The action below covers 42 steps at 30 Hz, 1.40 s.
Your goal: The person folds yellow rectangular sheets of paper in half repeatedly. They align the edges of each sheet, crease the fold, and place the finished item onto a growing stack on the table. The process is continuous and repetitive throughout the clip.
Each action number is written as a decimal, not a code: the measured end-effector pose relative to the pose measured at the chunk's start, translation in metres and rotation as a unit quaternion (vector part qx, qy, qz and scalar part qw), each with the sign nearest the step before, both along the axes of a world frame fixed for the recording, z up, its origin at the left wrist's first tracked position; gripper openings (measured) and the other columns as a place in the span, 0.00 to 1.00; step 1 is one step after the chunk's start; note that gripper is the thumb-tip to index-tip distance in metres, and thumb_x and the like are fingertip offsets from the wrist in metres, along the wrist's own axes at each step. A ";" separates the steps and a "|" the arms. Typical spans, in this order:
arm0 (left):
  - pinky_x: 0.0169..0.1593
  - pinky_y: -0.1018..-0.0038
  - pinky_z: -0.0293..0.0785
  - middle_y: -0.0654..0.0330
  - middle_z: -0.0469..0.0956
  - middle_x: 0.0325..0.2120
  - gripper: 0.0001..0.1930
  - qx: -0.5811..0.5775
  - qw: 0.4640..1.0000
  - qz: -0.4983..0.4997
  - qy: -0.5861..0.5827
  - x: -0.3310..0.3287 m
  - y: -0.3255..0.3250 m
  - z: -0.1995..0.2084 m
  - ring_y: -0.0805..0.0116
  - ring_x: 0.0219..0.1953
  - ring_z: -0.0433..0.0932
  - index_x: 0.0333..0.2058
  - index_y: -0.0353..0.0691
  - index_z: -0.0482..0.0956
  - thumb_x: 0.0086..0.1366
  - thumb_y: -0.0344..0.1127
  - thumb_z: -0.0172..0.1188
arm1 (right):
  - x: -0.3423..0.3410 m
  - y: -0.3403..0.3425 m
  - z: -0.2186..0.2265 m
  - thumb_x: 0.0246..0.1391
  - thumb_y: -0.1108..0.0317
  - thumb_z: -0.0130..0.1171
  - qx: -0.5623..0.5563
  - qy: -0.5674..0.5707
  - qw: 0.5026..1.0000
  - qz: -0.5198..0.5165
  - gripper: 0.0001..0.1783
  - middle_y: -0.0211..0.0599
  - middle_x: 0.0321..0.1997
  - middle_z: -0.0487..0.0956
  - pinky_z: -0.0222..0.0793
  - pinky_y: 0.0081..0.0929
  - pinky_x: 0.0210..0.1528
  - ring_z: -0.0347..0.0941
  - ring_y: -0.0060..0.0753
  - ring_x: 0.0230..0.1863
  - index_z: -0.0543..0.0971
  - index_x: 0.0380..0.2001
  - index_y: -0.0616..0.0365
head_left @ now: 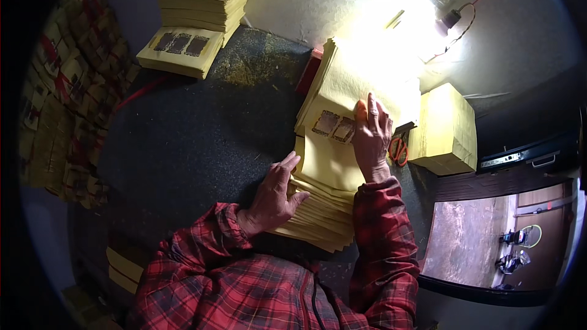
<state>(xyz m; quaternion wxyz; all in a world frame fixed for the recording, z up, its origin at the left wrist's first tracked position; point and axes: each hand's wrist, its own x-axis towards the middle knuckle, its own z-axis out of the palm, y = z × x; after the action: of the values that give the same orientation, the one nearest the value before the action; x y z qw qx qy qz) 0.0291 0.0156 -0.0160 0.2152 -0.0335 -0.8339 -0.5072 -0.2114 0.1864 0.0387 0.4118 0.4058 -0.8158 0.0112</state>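
Observation:
In front of me lies a fanned stack of yellowish paper sheets (321,217), its lower edges spread toward my body. Beyond it, a thicker pile of yellow paper (333,88) carries dark printed blocks on its top sheet and leans away into the lamp glare. My right hand (372,137) rests on that top sheet, beside the print, with fingers stretched forward. Something orange shows by its fingertips, too unclear to name. My left hand (272,198) is at the left edge of the fanned stack, thumb apart from the fingers, nothing visibly gripped.
Orange-handled scissors (398,149) lie right of my right hand, beside a yellow paper block (445,128). A bright bulb (422,24) hangs behind. A tall paper stack (199,0) stands on the dark table (195,128) at the far left. Tied bundles (58,116) line the left side.

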 end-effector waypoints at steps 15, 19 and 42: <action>0.72 0.49 0.66 0.33 0.66 0.69 0.45 0.015 1.000 -0.004 0.000 0.003 0.002 -0.002 0.33 0.69 0.68 0.72 0.31 0.60 0.62 0.35 0.76 | 0.068 0.008 0.016 0.58 0.72 0.71 0.048 -0.300 0.952 0.016 0.43 0.65 0.80 0.60 0.71 0.55 0.67 0.70 0.60 0.67 0.68 0.75 0.54; 0.73 0.51 0.66 0.36 0.66 0.70 0.46 0.006 1.000 -0.006 0.004 -0.001 0.003 -0.003 0.36 0.69 0.68 0.73 0.32 0.59 0.62 0.35 0.76 | 0.002 0.001 -0.005 0.55 0.77 0.65 0.032 -0.065 0.996 -0.042 0.40 0.64 0.75 0.68 0.69 0.57 0.67 0.70 0.62 0.69 0.71 0.73 0.60; 0.68 0.55 0.71 0.38 0.72 0.65 0.40 0.031 0.999 0.011 -0.040 -0.022 -0.022 0.023 0.42 0.65 0.74 0.72 0.31 0.63 0.69 0.42 0.72 | 0.094 0.006 0.022 0.54 0.62 0.73 0.042 -0.306 0.951 -0.034 0.41 0.59 0.70 0.72 0.69 0.50 0.64 0.71 0.60 0.64 0.71 0.69 0.63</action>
<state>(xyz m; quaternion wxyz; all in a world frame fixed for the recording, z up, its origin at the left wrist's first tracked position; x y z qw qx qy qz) 0.0068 -0.0063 0.0067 0.1884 0.0031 -0.8258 -0.5315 -0.1171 0.1920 0.0611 0.1254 0.3720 -0.9157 0.0863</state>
